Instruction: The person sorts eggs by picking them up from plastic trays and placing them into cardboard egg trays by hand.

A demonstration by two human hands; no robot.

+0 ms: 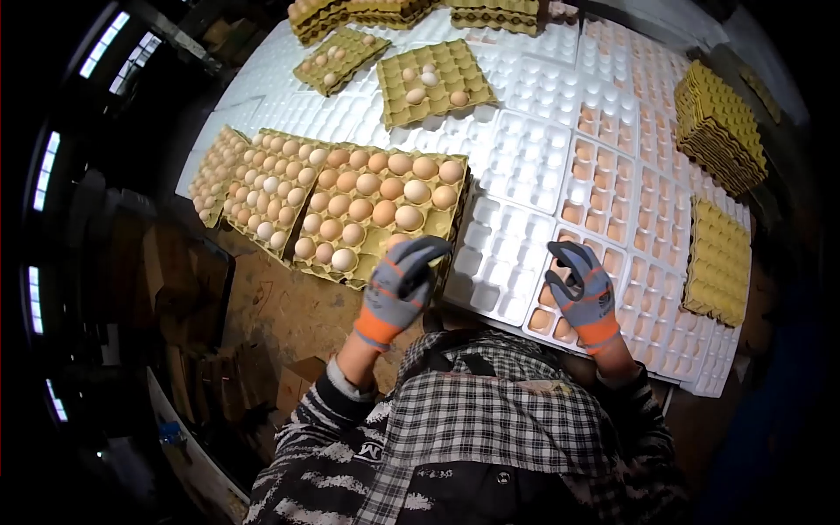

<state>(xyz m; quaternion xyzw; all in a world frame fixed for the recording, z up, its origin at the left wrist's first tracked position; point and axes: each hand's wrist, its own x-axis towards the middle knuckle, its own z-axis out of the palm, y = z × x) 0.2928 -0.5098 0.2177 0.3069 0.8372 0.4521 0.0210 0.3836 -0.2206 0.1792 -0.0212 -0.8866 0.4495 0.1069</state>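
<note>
Two gloved hands work over a surface covered with white moulded trays [499,258]. The left hand [398,284], in a grey glove with an orange cuff, is at the lower centre of the frame, over the right front corner of a yellow-brown egg tray [374,241]. Its fingers are bent and point to the right; whether they grip anything cannot be determined. One egg [398,241] sits just beyond this hand. Rows of eggs occupy the rear and left cells of the same tray; bare cells show near the hand.

The right hand [584,293], gloved to match, is right of centre, over white cells that contain brown eggs [541,320]. Its thumb and fingers curve toward each other; whether an egg is held between them cannot be determined. The hands are apart, with a white tray section between them.

Further egg-filled trays [269,185] adjoin at the left. At the upper centre, a yellow-brown tray [451,63] carries a few eggs. A tall tray stack [719,127] stands at the upper right; a lower stack [719,262] lies beneath it in the frame. A checked apron [499,416] fills the lower centre.
</note>
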